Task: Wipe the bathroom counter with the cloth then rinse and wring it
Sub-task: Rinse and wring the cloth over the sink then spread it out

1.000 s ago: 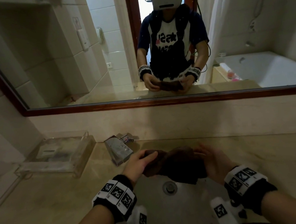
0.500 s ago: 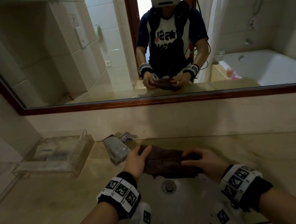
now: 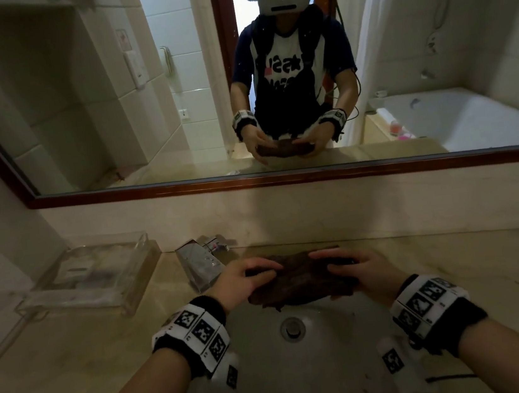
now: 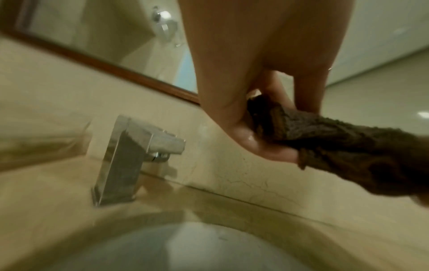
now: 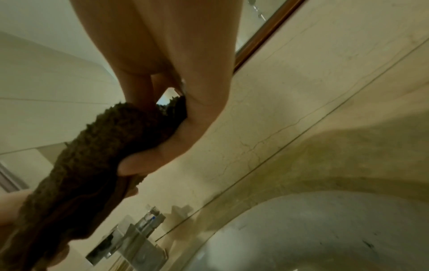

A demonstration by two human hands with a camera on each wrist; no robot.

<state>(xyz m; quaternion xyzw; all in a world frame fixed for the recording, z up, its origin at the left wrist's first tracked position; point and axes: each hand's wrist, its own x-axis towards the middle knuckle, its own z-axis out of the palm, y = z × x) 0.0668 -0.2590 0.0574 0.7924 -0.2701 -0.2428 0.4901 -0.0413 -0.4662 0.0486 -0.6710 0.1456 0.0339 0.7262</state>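
A dark brown cloth (image 3: 298, 278) is bunched into a thick horizontal roll above the far rim of the white sink basin (image 3: 338, 351). My left hand (image 3: 246, 280) grips its left end, thumb under and fingers over, and the left wrist view shows the same cloth (image 4: 336, 146) leaving that hand (image 4: 255, 128) to the right. My right hand (image 3: 356, 267) grips the right end; the right wrist view has this hand (image 5: 176, 132) curled round the cloth (image 5: 97, 155). Beige stone counter (image 3: 76, 368) surrounds the basin.
A square chrome faucet (image 3: 199, 265) stands just left of my left hand. A clear plastic tray (image 3: 94, 277) sits on the counter at far left. The drain (image 3: 291, 328) lies below the cloth. A framed mirror (image 3: 282, 178) runs above the backsplash.
Both hands have lifted the cloth up and away from me, from over the drain to the basin's far rim. The hanging bundle is now drawn into a tighter horizontal roll.
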